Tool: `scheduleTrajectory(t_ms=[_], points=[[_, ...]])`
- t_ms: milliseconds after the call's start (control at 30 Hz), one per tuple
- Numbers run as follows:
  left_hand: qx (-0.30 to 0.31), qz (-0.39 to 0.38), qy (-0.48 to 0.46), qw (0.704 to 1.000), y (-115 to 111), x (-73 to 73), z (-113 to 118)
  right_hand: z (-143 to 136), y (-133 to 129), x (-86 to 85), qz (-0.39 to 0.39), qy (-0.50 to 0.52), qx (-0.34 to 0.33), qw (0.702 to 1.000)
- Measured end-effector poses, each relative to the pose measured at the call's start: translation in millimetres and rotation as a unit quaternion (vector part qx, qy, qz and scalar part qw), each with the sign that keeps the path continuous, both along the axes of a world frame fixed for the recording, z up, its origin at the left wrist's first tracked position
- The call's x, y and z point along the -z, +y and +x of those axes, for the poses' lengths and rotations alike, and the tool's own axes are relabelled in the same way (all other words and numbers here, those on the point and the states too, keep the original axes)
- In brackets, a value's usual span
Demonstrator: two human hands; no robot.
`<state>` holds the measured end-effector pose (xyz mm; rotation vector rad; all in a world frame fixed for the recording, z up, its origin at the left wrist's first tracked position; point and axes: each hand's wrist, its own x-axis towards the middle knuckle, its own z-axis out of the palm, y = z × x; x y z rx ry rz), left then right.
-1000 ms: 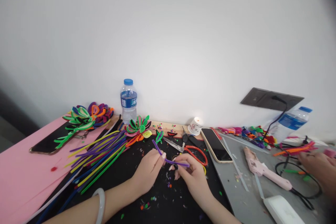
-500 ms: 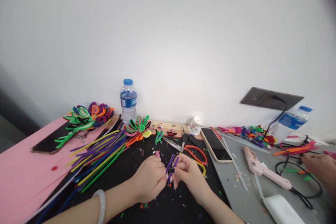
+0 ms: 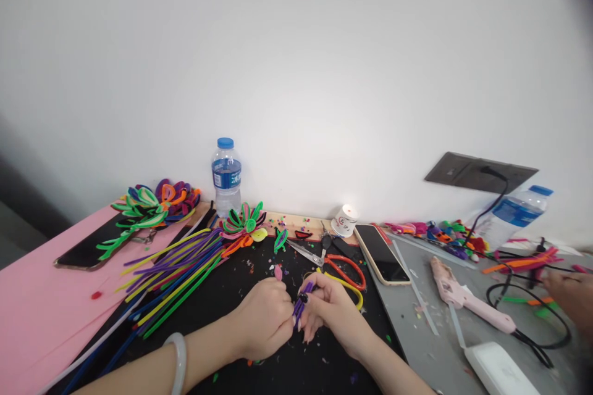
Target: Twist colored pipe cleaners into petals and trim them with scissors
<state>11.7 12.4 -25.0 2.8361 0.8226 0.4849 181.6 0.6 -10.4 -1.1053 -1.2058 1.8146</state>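
1. Can make out white characters on the blue label of the upright bottle [image 3: 227, 176]; cannot read them in full. Can see dark and reddish print on the paper cup [image 3: 343, 222], too small to read.
2. Can see a pale wall [image 3: 296, 74] with a dark socket plate [image 3: 456, 171] and a cord plugged in; below, a black mat [image 3: 324, 373] littered with coloured scraps, between a pink sheet [image 3: 41, 296] and a grey board [image 3: 430, 358].
3. Can see a second blue-labelled bottle [image 3: 514, 216] by the wall at right; cannot tell the cup's contents.
4. Can see purple pipe cleaner [image 3: 302, 301] in folded lengths above the black mat, just nearer than the scissors [image 3: 345, 271], clamped in the closed left hand [image 3: 265, 315] and pinched between thumb and fingers of the right hand [image 3: 334, 311].
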Motion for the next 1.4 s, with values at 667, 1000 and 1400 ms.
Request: scheduleTrajectory(t_ms=[667, 1000, 1400], points=[[-0.119, -0.018, -0.012, 0.993, 5, -0.3, 4, 5, 3, 0.0, 0.032, 0.125, 0.169, 0.977], [-0.153, 0.0, -0.004, 0.988, 12, 9.5, 2, 5, 4, -1.0, 0.027, 0.138, 0.168, 0.976], [-0.107, 0.006, -0.016, 0.994, 9, 3.3, 0, 8, 10, 2.2, 0.05, 0.033, 0.099, 0.993]])
